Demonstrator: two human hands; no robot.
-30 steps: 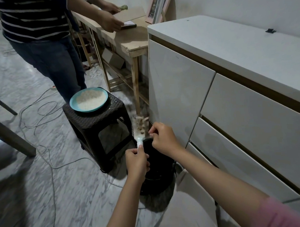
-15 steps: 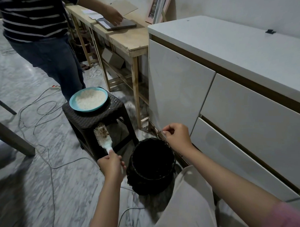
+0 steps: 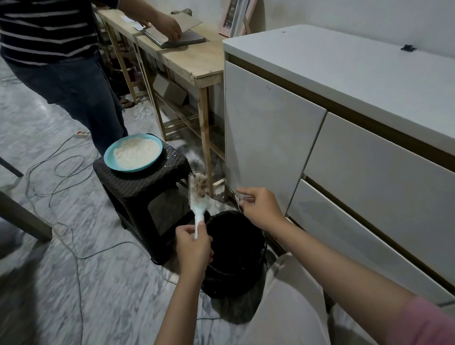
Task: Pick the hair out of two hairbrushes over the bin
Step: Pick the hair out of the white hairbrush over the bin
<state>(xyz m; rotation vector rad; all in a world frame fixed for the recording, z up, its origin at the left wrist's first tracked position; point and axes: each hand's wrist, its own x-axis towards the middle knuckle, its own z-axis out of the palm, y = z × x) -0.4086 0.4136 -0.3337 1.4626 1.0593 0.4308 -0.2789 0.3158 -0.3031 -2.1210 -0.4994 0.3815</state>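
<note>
My left hand (image 3: 194,247) grips the handle of a pale mint hairbrush (image 3: 198,196), which stands upright. Brownish hair and fluff are matted in its bristles. The brush is over the left rim of the black bin (image 3: 237,272), which stands on the floor against the white cabinet. My right hand (image 3: 261,208) hovers above the bin's far rim, to the right of the brush head and apart from it. Its thumb and forefinger are pinched together; I cannot make out any strands between them. Only one brush is in view.
A dark woven stool (image 3: 144,183) left of the bin carries a teal plate of rice (image 3: 133,153). A person in a striped shirt (image 3: 63,74) stands behind it at a wooden table (image 3: 191,60). The white cabinet (image 3: 271,132) is on the right. Cables (image 3: 54,178) trail on the marble floor.
My left hand swung the brush out to the left, away from the bin, then back to its left rim. My right hand drew away from the bristles to the right.
</note>
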